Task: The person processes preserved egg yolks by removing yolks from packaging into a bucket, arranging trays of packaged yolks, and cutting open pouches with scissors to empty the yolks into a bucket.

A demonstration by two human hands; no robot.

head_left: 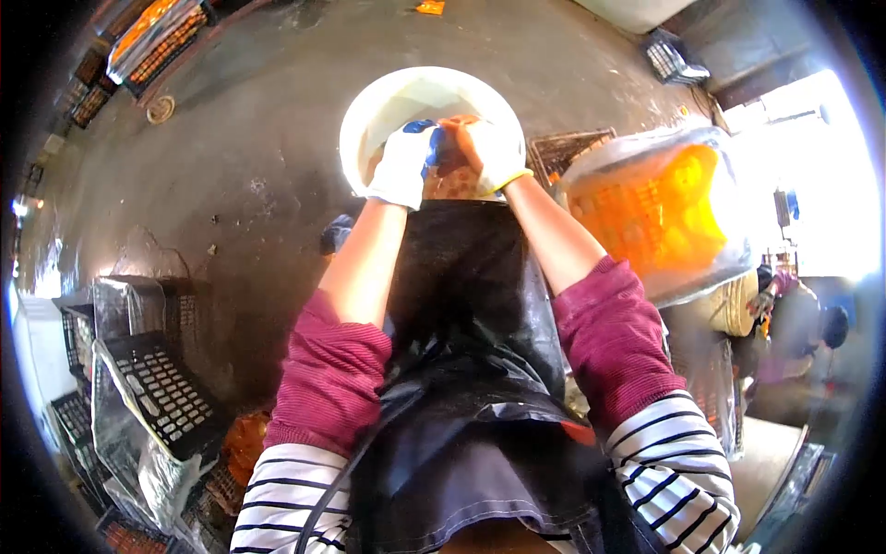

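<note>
A round white tub [365, 102] stands in front of my black apron [461, 286], and both hands are down inside its rim. My left hand [406, 162], in a white glove with blue fingertips, has its fingers bent inward at the tub's middle. Facing it, my right hand [484, 152] wears a white glove with a yellow cuff and orange fingers, also curled. Between the fingertips is something reddish-brown, too small and shadowed to name. Brownish contents [452, 185] show in the tub below the hands.
To the right stands a plastic-lined crate with a bright orange load [646, 212], with a dark crate [568, 152] behind it. Black crates [161, 392] stack at the left. A person [798, 319] is at the far right. Wet floor [268, 120] stretches ahead.
</note>
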